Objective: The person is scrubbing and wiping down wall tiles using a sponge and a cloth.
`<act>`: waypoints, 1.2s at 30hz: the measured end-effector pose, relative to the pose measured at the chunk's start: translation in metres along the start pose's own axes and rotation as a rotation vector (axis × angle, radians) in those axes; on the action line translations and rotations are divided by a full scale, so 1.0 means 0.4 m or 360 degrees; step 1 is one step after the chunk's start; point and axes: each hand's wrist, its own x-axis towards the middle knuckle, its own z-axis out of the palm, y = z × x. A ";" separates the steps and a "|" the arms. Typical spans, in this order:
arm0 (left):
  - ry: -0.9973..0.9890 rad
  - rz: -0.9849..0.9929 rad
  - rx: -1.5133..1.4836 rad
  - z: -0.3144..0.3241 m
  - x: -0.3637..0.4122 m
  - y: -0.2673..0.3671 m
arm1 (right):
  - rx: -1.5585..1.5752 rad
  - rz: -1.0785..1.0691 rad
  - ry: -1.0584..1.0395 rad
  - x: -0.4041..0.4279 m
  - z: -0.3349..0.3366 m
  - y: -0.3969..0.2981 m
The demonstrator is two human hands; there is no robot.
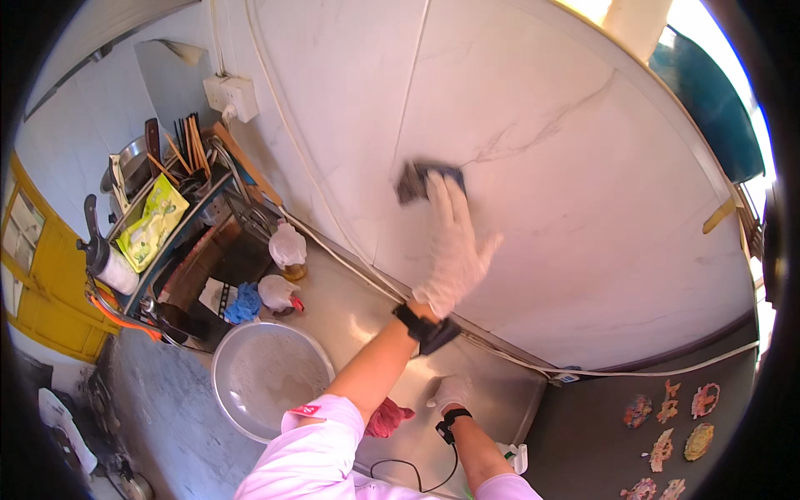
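Note:
My left hand (459,244), in a translucent glove, presses a dark cloth or pad (431,181) flat against the pale marbled wall panel (550,206). Its fingers lie over the cloth, while the thumb sticks out to the right; cloth and fingertips are blurred. Lower down, my right hand (451,392), gloved too, rests on the shiny metal countertop (359,331) with nothing visible in it. Left of that hand a crumpled red cloth (389,419) is partly hidden by my left sleeve. A large round metal basin (272,381) holding cloudy liquid stands farther left.
A rack (181,231) with chopsticks, knives and a yellow-green packet stands at left. Two plastic-covered containers (287,247) and a blue cloth (244,303) are near it. A cable (325,206) runs down the wall from a socket (231,97). Decorated pieces (661,450) lie on a dark surface.

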 end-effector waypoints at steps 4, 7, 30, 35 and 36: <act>-0.0128 -0.0015 0.0087 -0.013 0.000 0.024 | 0.0015 -0.0064 0.0015 -0.005 0.010 -0.001; 0.0037 0.0148 0.0165 -0.063 0.129 0.052 | -0.0117 0.0178 0.0409 -0.026 0.026 -0.011; 0.0021 -0.0861 -0.0024 0.126 -0.291 -0.396 | 0.0101 -0.0019 -0.0034 -0.002 -0.020 -0.017; -0.0013 -0.0175 0.0117 0.060 -0.087 -0.170 | -0.0067 0.0181 0.0237 -0.012 0.024 -0.007; -0.0018 -0.0173 0.0130 0.042 -0.055 -0.122 | -0.0009 0.0166 0.0148 -0.007 0.019 -0.004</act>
